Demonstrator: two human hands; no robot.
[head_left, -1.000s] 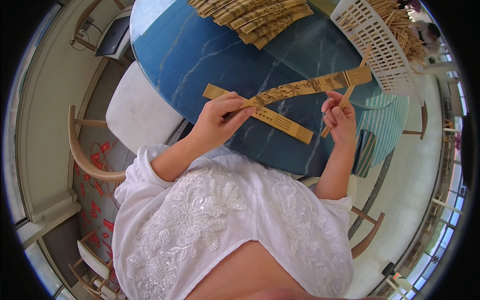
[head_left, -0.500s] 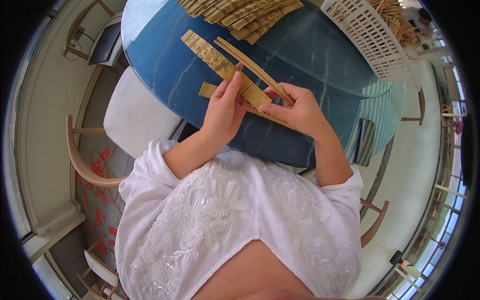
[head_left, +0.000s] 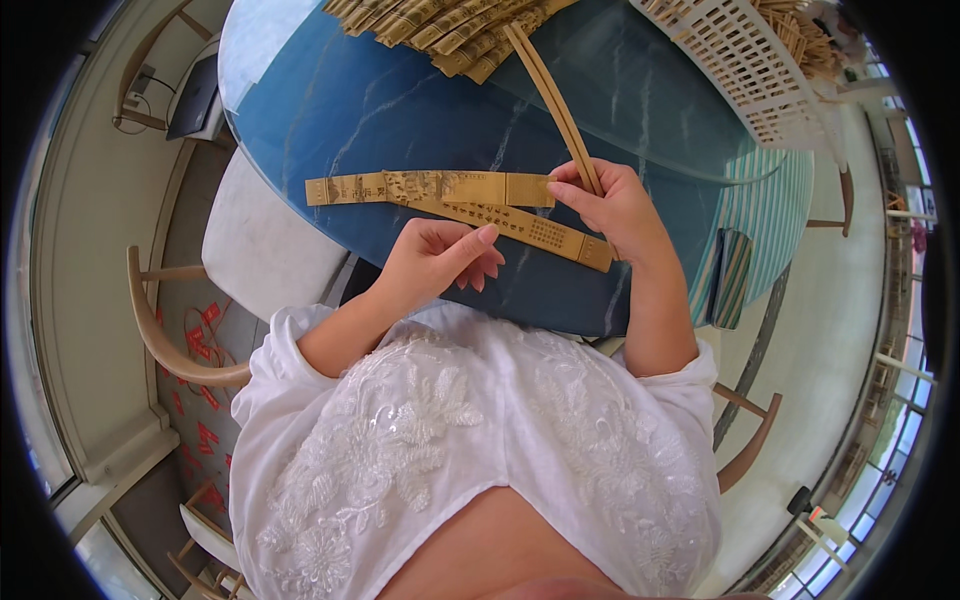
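Observation:
My right hand (head_left: 622, 208) is closed around the lower end of a pair of pale wooden chopsticks (head_left: 556, 105), which slant up and away to the left. Its thumb and finger also pinch the right end of a gold printed paper sleeve (head_left: 428, 187) lying roughly crosswise. Beneath that one a second gold sleeve (head_left: 540, 232) rests at a slant on the blue table, its printed side up. My left hand (head_left: 440, 255) hovers just on the near side of the sleeves, holding nothing, its thumb apart from the loosely curled fingers.
Several gold sleeves (head_left: 440, 30) lie fanned in a pile at the table's far side. A white slotted basket (head_left: 735, 70) with many wooden sticks (head_left: 795, 40) stands far right. A striped pouch (head_left: 731, 278) sits at the right edge of the blue marbled table (head_left: 400, 130).
My left hand has let go of the gold sleeve and drawn back toward me. The sleeve has swung flatter, and the chopsticks have tilted more upright in my right hand.

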